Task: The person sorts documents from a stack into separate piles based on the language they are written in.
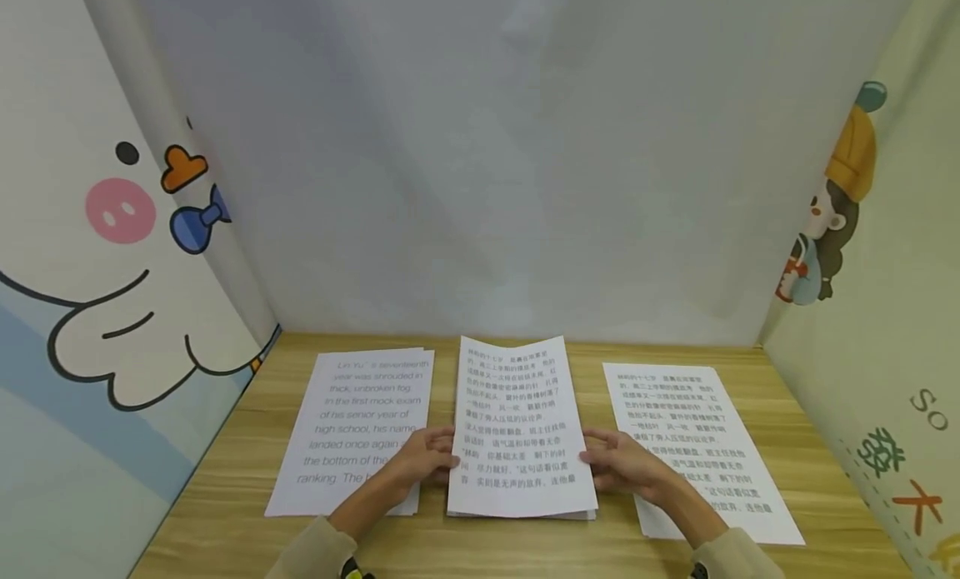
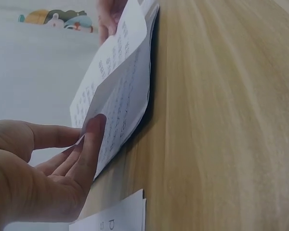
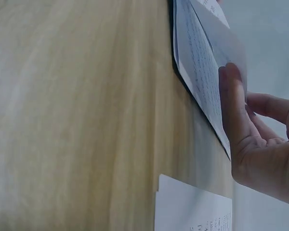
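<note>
- I see my left hand [image 1: 423, 461] and right hand [image 1: 621, 464] pinching the centre sheet stack [image 1: 517, 429] at its side edges, fingers [image 2: 92, 139] curled.
- Stack: mid-surface [image 1: 225, 529], far end lifted.
- Judgement: light, floppy, slippery; grip both edges.

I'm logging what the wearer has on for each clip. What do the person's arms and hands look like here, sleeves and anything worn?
Both hands are bare: no gloves or rings visible on the left hand or the right hand. Each forearm ends in a beige, khaki-toned long sleeve, pushed back from the wrist. A small dark device with a yellow spot sits at the left sleeve's lower edge.
</note>
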Demonstrator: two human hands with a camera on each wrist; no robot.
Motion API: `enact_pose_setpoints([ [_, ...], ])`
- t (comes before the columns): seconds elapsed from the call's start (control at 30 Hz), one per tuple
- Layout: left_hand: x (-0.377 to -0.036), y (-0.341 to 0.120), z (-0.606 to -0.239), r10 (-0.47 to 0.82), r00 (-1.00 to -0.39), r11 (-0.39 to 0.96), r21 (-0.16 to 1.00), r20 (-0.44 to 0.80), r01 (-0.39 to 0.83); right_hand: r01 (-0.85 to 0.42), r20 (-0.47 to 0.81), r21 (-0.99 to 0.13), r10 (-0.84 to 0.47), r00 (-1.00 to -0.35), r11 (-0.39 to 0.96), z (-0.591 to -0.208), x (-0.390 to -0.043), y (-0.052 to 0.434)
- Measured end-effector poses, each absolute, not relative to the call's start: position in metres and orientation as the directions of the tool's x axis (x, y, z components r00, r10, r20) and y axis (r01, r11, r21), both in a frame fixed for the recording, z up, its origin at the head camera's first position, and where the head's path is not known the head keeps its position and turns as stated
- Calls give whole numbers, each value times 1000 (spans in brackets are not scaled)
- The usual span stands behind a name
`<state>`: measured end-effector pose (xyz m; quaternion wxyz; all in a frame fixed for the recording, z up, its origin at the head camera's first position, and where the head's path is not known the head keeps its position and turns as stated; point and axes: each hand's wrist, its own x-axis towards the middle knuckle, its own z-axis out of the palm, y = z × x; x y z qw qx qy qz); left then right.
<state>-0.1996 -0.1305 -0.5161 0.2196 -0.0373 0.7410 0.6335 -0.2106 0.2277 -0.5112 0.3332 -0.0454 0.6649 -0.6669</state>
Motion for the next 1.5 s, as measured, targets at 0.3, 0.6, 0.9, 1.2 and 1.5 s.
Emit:
enact_pose_setpoints([
  [0.3, -201, -126, -509, 211, -915, 182, 934, -343, -308, 311, -337, -941, -457, -823, 134, -506, -211, 235],
  [0.6, -201, -114, -509, 232, -911, 160, 937, -340, -309, 315, -354, -935, -395, -848, 162, -503, -207, 248],
  [0.9, -203, -97, -509, 300, -904, 116, 952, -304, -282, 349, -364, -931, -349, -864, 109, -499, -202, 265],
  [1.2, -206, -80, -507, 328, -892, 141, 949, -312, -280, 365, -377, -926, -303, -875, 98, -497, -196, 285],
  [1.5, -206, -63, -508, 359, -882, 129, 953, -304, -276, 366, -378, -926, -286, -881, 95, -495, -191, 302],
])
